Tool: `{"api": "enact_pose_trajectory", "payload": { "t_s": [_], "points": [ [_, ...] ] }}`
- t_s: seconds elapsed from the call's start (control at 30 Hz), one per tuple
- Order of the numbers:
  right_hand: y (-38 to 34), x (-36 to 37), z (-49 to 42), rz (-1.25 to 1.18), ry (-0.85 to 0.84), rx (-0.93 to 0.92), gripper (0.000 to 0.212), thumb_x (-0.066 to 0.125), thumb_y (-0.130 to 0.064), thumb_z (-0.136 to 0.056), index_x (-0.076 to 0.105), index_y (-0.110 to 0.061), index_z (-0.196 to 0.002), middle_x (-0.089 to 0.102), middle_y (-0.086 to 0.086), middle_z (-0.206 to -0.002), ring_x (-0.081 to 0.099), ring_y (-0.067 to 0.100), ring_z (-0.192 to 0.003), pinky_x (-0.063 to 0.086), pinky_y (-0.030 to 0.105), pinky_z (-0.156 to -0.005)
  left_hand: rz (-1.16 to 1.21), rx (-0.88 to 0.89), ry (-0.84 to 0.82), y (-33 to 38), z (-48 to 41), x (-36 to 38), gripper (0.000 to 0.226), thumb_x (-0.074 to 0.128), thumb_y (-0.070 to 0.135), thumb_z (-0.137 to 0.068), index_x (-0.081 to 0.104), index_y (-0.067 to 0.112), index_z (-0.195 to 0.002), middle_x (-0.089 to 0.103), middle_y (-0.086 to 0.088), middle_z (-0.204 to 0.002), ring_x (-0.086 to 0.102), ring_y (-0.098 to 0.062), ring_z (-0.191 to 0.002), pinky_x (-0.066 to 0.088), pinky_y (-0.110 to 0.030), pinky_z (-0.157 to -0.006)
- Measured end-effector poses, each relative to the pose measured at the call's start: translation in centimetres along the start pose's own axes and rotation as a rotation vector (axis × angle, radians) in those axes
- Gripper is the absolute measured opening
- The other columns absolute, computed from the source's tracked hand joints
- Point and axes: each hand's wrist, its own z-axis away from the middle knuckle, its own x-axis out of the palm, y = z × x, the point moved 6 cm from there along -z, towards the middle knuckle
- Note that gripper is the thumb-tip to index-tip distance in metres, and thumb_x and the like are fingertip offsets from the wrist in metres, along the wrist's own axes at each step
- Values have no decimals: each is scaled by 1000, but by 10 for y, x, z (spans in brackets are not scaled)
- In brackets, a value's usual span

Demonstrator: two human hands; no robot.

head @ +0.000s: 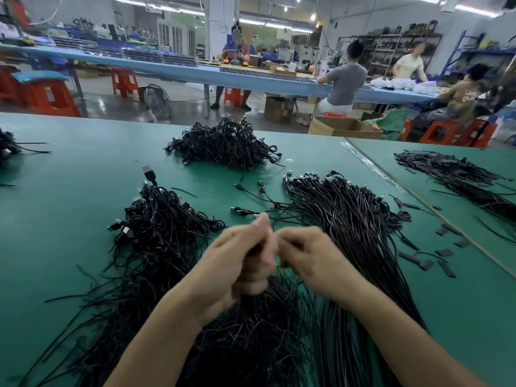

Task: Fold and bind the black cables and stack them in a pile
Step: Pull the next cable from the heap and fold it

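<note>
The left hand (240,261) and the right hand (304,255) meet close up, over a loose heap of thin black tie wires (251,339). The fingers of both hands are curled and pinch a small dark thing between them. It looks like one folded black cable (252,251), but it is blurry, so I cannot tell if it is tied yet.

Just to the right lies a big bunch of long straight black cables (349,233), not folded yet. To the left sits a messy pile of black cables (159,227) that look folded. Farther back on the green bench (69,177) is a second round pile of black cables (226,146). Far to the right lie flat black strips (452,174).

I think many cables are done and stacked, but a lot are still waiting.
</note>
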Motion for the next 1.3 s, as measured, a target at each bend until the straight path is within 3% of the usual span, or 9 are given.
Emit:
{"api": "enact_pose_trajectory", "payload": {
  "t_s": [0.17,0.3,0.43,0.7,0.9,1.0,1.1,1.2,1.3],
  "points": [
    [-11,26,13,297,-232,-38,28,53,-31,-100,56,-21,-74,48,-2,-59,37,8,-52,32,22,-50,266,241,397,4,-7,-31,45,45,43,-93,77,15,-76,48,3,-56,44,-8,-48,43,-19,-44],
    [-28,12,15,300,-129,-120,25,55,-30,-99,62,-13,-81,59,1,-67,48,11,-57,39,27,-53,-316,393,544,7,-4,-40,41,42,41,-96,74,16,-94,73,1,-79,69,-12,-74,56,-22,-67],
    [-37,-17,7,185,94,-177,14,71,-30,-91,71,-27,-78,64,-20,-69,57,-1,-62,40,10,-59,-685,206,351,-4,-9,-23,49,39,50,-95,68,26,-64,66,3,-58,59,-8,-50,46,-20,-49],
    [-25,-10,-5,-87,209,-132,29,60,-47,-88,68,-25,-72,57,-7,-59,46,3,-56,41,28,-53,-111,-112,49,-5,-1,-8,52,46,59,-91,45,23,-54,26,9,-43,19,-5,-35,21,-16,-34],
    [-22,11,1,137,59,-139,35,50,-31,-103,53,-39,-69,50,-14,-61,42,3,-56,33,20,-53,585,67,34,14,-3,-9,47,45,41,-99,63,13,-65,45,5,-53,41,-6,-43,39,-16,-40],
    [-22,18,4,388,-76,-159,25,49,-30,-102,47,-36,-78,52,-10,-73,47,7,-68,39,30,-65,408,231,259,13,-7,-20,46,44,40,-93,79,10,-94,75,-6,-89,72,-14,-79,57,-20,-67],
    [-25,16,7,502,-128,-150,19,45,-38,-101,55,-27,-89,53,-9,-80,52,15,-79,47,42,-74,59,379,347,11,-8,-22,42,41,33,-96,63,12,-125,71,-5,-122,66,-17,-117,53,-21,-91],
    [-35,4,9,474,-68,-199,20,51,-38,-99,60,-28,-84,51,-18,-79,54,7,-80,48,38,-74,-473,423,442,10,-6,-23,33,41,34,-97,62,26,-121,73,8,-114,66,-7,-112,52,-21,-93],
    [-42,-15,8,406,47,-240,11,66,-35,-92,69,-27,-84,58,-21,-81,59,5,-83,52,40,-76,-661,310,375,2,-8,-16,33,41,39,-96,69,26,-84,70,17,-75,65,0,-70,51,-20,-65]
  ]
}}
